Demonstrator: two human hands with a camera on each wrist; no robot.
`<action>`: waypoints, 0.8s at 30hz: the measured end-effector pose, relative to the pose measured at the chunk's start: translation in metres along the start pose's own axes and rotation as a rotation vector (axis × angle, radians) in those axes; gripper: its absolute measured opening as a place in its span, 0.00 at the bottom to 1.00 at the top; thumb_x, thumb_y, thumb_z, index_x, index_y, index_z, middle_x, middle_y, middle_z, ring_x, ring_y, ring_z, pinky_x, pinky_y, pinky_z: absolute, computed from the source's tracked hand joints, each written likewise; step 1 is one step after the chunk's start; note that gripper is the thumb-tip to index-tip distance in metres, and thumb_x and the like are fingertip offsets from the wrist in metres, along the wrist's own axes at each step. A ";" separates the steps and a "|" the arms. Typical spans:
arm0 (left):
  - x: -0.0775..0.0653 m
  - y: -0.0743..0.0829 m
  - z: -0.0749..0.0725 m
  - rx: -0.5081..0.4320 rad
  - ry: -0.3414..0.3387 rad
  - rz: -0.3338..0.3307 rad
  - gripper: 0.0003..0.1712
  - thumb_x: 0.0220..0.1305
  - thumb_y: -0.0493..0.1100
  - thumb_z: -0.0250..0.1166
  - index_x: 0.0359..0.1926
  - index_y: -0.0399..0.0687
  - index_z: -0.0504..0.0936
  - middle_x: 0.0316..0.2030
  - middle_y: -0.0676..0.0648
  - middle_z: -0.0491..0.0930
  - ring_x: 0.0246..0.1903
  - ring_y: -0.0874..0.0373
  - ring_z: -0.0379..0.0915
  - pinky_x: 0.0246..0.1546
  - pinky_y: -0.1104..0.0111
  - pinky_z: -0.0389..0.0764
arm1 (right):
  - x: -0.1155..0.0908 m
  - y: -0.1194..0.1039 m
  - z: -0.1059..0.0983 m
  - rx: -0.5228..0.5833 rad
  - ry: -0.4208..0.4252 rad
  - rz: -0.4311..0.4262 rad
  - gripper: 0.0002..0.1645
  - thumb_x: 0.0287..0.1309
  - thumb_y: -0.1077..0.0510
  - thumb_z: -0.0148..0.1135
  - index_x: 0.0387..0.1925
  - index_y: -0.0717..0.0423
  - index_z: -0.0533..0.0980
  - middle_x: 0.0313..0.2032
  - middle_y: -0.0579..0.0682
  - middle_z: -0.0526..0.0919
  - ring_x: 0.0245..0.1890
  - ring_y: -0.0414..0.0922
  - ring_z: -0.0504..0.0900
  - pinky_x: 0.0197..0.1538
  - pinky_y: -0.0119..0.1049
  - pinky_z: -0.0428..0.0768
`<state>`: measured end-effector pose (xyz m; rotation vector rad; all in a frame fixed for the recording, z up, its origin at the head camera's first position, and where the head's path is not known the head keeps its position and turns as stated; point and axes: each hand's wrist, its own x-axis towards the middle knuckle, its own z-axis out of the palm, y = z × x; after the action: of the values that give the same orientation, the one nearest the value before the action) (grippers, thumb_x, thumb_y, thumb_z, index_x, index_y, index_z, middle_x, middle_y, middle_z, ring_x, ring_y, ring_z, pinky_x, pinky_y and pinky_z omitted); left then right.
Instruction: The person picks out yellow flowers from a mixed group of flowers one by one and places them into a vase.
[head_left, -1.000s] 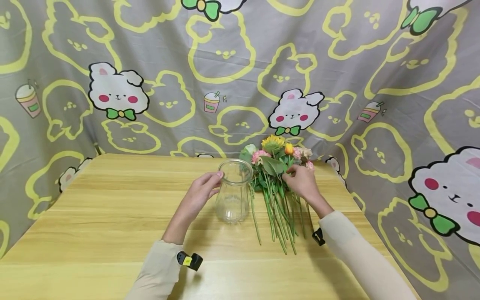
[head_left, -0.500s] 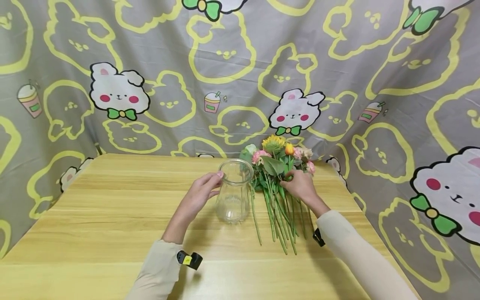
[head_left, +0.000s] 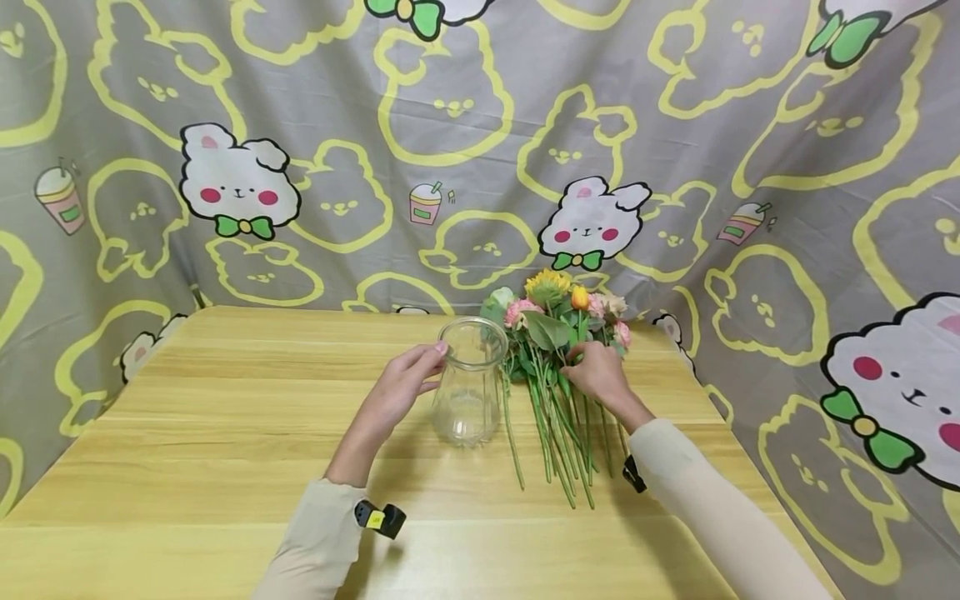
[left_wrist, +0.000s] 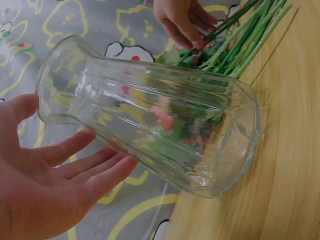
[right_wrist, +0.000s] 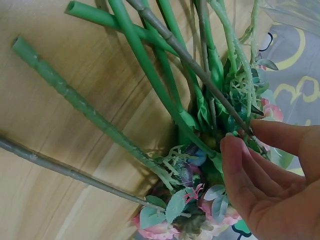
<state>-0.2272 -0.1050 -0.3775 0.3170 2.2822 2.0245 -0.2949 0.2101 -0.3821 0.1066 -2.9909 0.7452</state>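
Note:
A clear glass vase [head_left: 467, 408] with a flared rim stands upright on the table. My left hand [head_left: 408, 375] is at its left side; in the left wrist view the thumb touches the rim and the fairly straight fingers [left_wrist: 107, 175] lie along the glass, not wrapped round it. To the vase's right lies a bunch of artificial flowers [head_left: 547, 325], blooms toward the back, stems toward me. Over the bunch, my right hand [head_left: 600, 372] pinches a thin brownish flower stem [right_wrist: 200, 75] between thumb and index finger. Which bloom that stem carries is hidden among leaves.
Bare wood of the table [head_left: 225, 433] extends to the left and in front. Behind and at both sides hangs a grey cartoon-print curtain [head_left: 337, 125], close behind the blooms. Several loose green stems [right_wrist: 90, 110] spread across the table beside my right hand.
My right hand has shifted slightly down and left over the flowers, its thumb and index finger closing on a stem. The left hand and vase have stayed in place.

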 end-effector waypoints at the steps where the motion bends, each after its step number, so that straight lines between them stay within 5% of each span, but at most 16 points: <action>1: 0.000 0.000 0.000 0.000 0.001 0.001 0.37 0.75 0.66 0.52 0.66 0.41 0.74 0.66 0.40 0.73 0.68 0.44 0.69 0.68 0.54 0.77 | 0.000 0.000 0.000 0.000 0.002 0.000 0.19 0.61 0.58 0.70 0.51 0.65 0.83 0.51 0.66 0.85 0.40 0.57 0.85 0.43 0.49 0.85; 8: -0.001 0.002 0.001 0.005 0.006 0.001 0.37 0.76 0.66 0.51 0.65 0.41 0.75 0.65 0.40 0.73 0.67 0.44 0.70 0.67 0.54 0.78 | 0.002 0.001 0.001 0.024 -0.017 -0.004 0.23 0.60 0.61 0.68 0.57 0.65 0.80 0.55 0.67 0.83 0.19 0.43 0.73 0.29 0.35 0.76; 17: -0.002 0.002 0.000 0.005 0.006 0.001 0.37 0.75 0.66 0.52 0.65 0.41 0.75 0.66 0.40 0.73 0.68 0.45 0.69 0.67 0.54 0.78 | 0.003 -0.002 0.002 0.048 -0.024 -0.004 0.24 0.60 0.65 0.63 0.59 0.65 0.79 0.55 0.68 0.83 0.14 0.40 0.62 0.26 0.33 0.70; 24: -0.001 0.001 0.000 -0.009 -0.002 0.006 0.37 0.75 0.66 0.52 0.66 0.40 0.74 0.66 0.40 0.73 0.68 0.44 0.68 0.68 0.52 0.77 | 0.003 -0.002 0.000 0.065 -0.002 -0.013 0.24 0.57 0.68 0.58 0.57 0.66 0.80 0.42 0.67 0.87 0.10 0.37 0.54 0.18 0.28 0.59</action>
<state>-0.2258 -0.1053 -0.3771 0.3252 2.2728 2.0356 -0.2982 0.2086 -0.3810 0.1297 -2.9656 0.8411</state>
